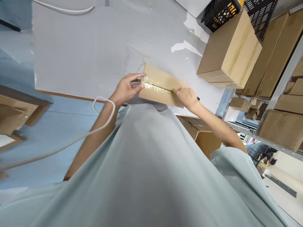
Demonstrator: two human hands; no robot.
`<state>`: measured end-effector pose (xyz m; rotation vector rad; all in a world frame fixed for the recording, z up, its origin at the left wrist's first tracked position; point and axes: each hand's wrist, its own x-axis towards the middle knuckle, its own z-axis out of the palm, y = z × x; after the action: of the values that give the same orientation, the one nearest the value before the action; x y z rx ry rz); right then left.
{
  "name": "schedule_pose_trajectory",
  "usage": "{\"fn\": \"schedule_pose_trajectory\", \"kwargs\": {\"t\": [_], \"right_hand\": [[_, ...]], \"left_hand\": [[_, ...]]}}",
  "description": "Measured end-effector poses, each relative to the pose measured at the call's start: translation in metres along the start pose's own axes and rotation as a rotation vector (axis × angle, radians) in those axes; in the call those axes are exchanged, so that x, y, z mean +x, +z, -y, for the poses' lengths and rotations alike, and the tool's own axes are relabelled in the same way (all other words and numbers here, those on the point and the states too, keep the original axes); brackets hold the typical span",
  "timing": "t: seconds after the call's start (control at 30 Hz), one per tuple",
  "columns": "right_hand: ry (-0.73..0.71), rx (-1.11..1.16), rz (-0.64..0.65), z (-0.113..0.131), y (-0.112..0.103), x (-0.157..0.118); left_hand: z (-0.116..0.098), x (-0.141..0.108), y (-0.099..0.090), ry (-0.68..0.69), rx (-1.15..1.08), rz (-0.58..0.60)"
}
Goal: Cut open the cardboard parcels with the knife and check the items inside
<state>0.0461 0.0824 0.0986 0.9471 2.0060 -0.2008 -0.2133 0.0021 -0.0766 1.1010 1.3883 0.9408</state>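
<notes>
A flat, light-brown cardboard box (163,77) lies at the near edge of the grey table, with shiny clear tape over its left end. My left hand (126,88) is at that end, thumb and fingers apart, their tips touching the box edge. Over the right part of the box, my right hand (186,97) is closed around a slim dark tool (198,98). Its black end sticks out behind the hand. A thin dark line runs along the box's middle seam from my right hand toward the left end; whether it is the tool's shaft or a slit is unclear.
A larger closed carton (227,53) stands right of the box, near black plastic crates (222,14). Shelves at right hold several cartons (281,129). An open carton (205,138) sits below the table edge. A pale cable (71,145) loops over my left forearm.
</notes>
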Motion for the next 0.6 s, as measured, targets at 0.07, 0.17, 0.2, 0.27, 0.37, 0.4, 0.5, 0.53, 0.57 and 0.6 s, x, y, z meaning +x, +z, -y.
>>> {"fn": "schedule_pose_trajectory", "kwargs": {"t": [0.07, 0.17, 0.2, 0.27, 0.37, 0.4, 0.5, 0.53, 0.57, 0.6], "right_hand": [[0.047, -0.014, 0.05, -0.024, 0.021, -0.018], [0.082, -0.015, 0.071, -0.05, 0.046, -0.04], [0.083, -0.007, 0.07, -0.055, 0.052, -0.043], [0.08, 0.018, 0.063, -0.059, 0.057, -0.048], [0.068, 0.057, 0.04, -0.055, 0.054, -0.057], [0.061, 0.079, 0.016, -0.054, 0.053, -0.062], [0.091, 0.239, -0.178, -0.052, 0.059, -0.07], [0.127, 0.335, -0.281, -0.052, 0.067, -0.067], [0.177, 0.457, -0.389, -0.053, 0.079, -0.06], [0.239, 0.6, -0.49, -0.054, 0.094, -0.051]], "left_hand": [[-0.003, -0.001, 0.004, -0.047, -0.002, -0.03], [-0.008, -0.001, 0.011, -0.067, -0.001, -0.072], [-0.009, -0.002, 0.013, -0.067, 0.002, -0.081], [-0.011, -0.003, 0.016, -0.072, 0.01, -0.1], [-0.016, -0.006, 0.018, -0.089, 0.031, -0.124], [-0.018, -0.007, 0.018, -0.094, 0.04, -0.131], [-0.024, -0.009, 0.016, -0.102, 0.051, -0.134], [-0.025, -0.009, 0.016, -0.101, 0.051, -0.128], [-0.026, -0.009, 0.015, -0.097, 0.049, -0.12], [-0.027, -0.008, 0.014, -0.088, 0.044, -0.115]]}}
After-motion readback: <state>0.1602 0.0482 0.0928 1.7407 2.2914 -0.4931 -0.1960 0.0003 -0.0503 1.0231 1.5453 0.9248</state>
